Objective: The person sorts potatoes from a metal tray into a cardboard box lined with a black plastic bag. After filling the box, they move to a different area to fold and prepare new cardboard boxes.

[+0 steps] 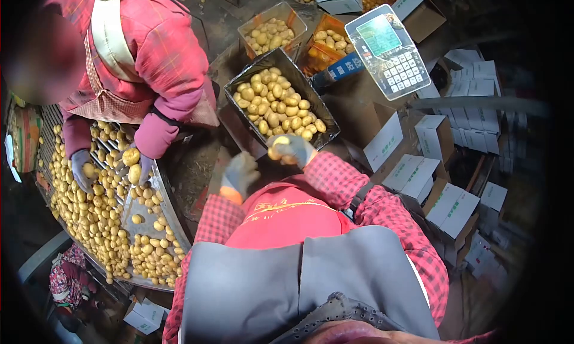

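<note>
My right hand (pixel 294 151), in a grey work glove, is closed around a yellow potato (pixel 278 144) at the near edge of a lined crate (pixel 238 115). The crate holds a heap of potatoes (pixel 277 102). To its left, in front of my red apron (pixel 287 212), is my left hand (pixel 240 174), also gloved, with an orange cuff. Its fingers are blurred, and no potato shows in it.
At left a co-worker (pixel 167 63) holds potatoes over a slatted sorting table (pixel 156 188) covered with potatoes. A digital scale display (pixel 388 51) stands beyond the crate. White cartons (pixel 451 209) crowd the right. Another tub of potatoes (pixel 293 14) is behind. Another person (pixel 69 278) is lower left.
</note>
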Demonstrator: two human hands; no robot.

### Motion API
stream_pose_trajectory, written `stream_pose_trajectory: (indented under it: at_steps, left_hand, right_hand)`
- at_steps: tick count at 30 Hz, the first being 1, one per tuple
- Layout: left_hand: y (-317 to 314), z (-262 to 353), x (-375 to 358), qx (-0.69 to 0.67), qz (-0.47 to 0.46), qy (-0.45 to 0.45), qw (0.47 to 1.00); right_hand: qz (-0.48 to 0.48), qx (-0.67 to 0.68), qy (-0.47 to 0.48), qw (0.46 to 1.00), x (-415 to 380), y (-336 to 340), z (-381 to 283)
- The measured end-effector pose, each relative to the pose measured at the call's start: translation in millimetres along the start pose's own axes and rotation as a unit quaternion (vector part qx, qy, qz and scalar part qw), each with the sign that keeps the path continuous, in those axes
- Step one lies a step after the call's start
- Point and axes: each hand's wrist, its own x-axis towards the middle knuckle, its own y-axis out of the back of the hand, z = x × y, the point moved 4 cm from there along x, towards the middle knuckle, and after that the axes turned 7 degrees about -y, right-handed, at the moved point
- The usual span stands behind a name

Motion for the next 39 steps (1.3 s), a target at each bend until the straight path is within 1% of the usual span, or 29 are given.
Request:
stream_pose_trajectory:
  at_steps: [1, 2, 3, 4, 5, 6, 7, 9, 10, 12, 14, 15, 16, 18, 19, 21, 22, 23, 24, 26, 28, 30, 31, 32, 34, 36, 37, 38, 39]
  left_hand:
    - [-39.3, 23.2, -5.6, -0.040, -0.144, -0.013, 0.989]
    - [-68.5, 35.8, -9.8, -0.230, -0.121, 0.086, 0.962]
    - [-97.5, 48.5, -14.8, -0.405, -0.064, 0.182, 0.894]
    - [-99.6, 47.5, -15.7, -0.439, -0.042, 0.167, 0.882]
    - [-86.6, 30.0, -8.5, -0.424, -0.027, 0.135, 0.895]
    - [-94.2, 46.4, -10.5, -0.447, -0.017, 0.108, 0.888]
    - [-95.8, 56.3, -14.4, -0.466, -0.035, 0.130, 0.875]
    - [-99.0, 63.8, -17.8, -0.485, -0.050, 0.149, 0.860]
    - [-100.3, 64.1, -17.7, -0.464, -0.025, 0.140, 0.874]
    - [-103.4, 62.9, -20.5, -0.421, 0.028, 0.124, 0.898]
    - [-100.4, 60.1, -30.5, -0.377, 0.084, 0.107, 0.916]
    - [-84.3, 40.1, -38.7, -0.538, -0.067, 0.108, 0.833]
    - [-57.2, 12.6, -44.6, -0.541, -0.133, 0.126, 0.821]
    - [-54.0, 25.7, -55.1, -0.550, -0.074, 0.118, 0.823]
    - [-54.2, 27.1, -56.8, -0.586, -0.104, 0.080, 0.799]
    - [-53.0, 34.9, -59.0, -0.563, -0.085, 0.087, 0.817]
    - [-53.7, 45.6, -62.3, -0.538, -0.065, 0.099, 0.834]
    - [-57.7, 55.0, -65.0, -0.545, -0.016, 0.135, 0.827]
    - [-63.6, 64.4, -65.1, -0.501, 0.061, 0.167, 0.847]
    - [-69.1, 57.6, -58.2, -0.501, 0.035, 0.157, 0.851]
    - [-83.4, 54.4, -60.3, -0.556, 0.075, 0.178, 0.808]
    - [-75.7, 41.3, -60.8, -0.500, 0.034, 0.206, 0.840]
    - [-78.4, 40.8, -63.0, -0.501, 0.026, 0.212, 0.839]
    - [-81.0, 42.4, -65.5, -0.493, 0.018, 0.186, 0.849]
    - [-84.2, 43.0, -67.2, -0.484, 0.000, 0.164, 0.859]
    - [-80.7, 39.6, -69.8, -0.453, 0.025, 0.195, 0.869]
    - [-78.9, 42.1, -71.7, -0.425, 0.011, 0.200, 0.883]
    - [-75.2, 39.7, -73.9, -0.423, 0.008, 0.199, 0.884]
    - [-72.5, 35.2, -76.7, -0.449, -0.004, 0.202, 0.870]
  right_hand:
    - [0.015, -0.112, 0.151, 0.982, 0.5, -10.3, -9.0]
    - [0.030, -0.219, 0.297, 0.929, -2.8, -22.5, -16.0]
    - [0.064, -0.317, 0.347, 0.880, -15.1, -38.8, -26.2]
    - [0.083, -0.356, 0.338, 0.867, -23.6, -55.3, -31.0]
    - [0.057, -0.411, 0.384, 0.825, -30.9, -65.2, -38.9]
    - [0.031, -0.462, 0.426, 0.777, -35.2, -73.0, -42.1]
    - [0.023, -0.533, 0.489, 0.690, -32.4, -81.5, -41.4]
    - [0.018, -0.529, 0.470, 0.706, -45.8, -86.8, -44.4]
    - [0.016, -0.526, 0.451, 0.721, -50.5, -89.2, -48.5]
    - [-0.002, -0.495, 0.465, 0.734, -47.4, -87.0, -53.9]
    - [-0.034, -0.495, 0.401, 0.770, -44.1, -84.1, -66.6]
    - [0.028, -0.418, 0.482, 0.770, -47.1, -71.9, -65.8]
    - [0.037, -0.394, 0.457, 0.796, -34.1, -58.4, -57.9]
    - [0.039, -0.367, 0.341, 0.865, -22.1, -36.8, -52.9]
    - [0.050, -0.384, 0.285, 0.877, -18.3, -25.2, -48.8]
    - [0.048, -0.390, 0.203, 0.897, -7.5, -4.0, -31.2]
    - [0.035, -0.373, 0.129, 0.918, -8.6, -1.9, -24.0]
    - [-0.006, -0.308, 0.105, 0.946, 0.9, -0.8, -3.1]
    - [-0.041, -0.241, 0.081, 0.966, 12.0, 0.6, 16.2]
    - [-0.063, -0.294, 0.099, 0.949, 0.2, -18.3, 8.5]
    - [-0.078, -0.343, 0.123, 0.928, -15.4, -41.9, -13.9]
    - [-0.098, -0.467, 0.125, 0.870, -30.7, -58.2, -28.4]
    - [-0.078, -0.500, 0.169, 0.846, -38.2, -63.8, -34.1]
    - [-0.127, -0.474, 0.151, 0.858, -43.5, -67.2, -40.8]
    - [-0.089, -0.555, 0.161, 0.812, -15.8, -49.7, -3.2]
    - [-0.085, -0.552, 0.155, 0.815, -19.2, -51.0, -3.2]
    - [-0.090, -0.534, 0.193, 0.818, -24.0, -53.6, -7.2]
    - [-0.096, -0.516, 0.231, 0.820, -27.4, -56.0, -11.2]
    - [-0.114, -0.502, 0.215, 0.830, -26.4, -56.0, -11.5]
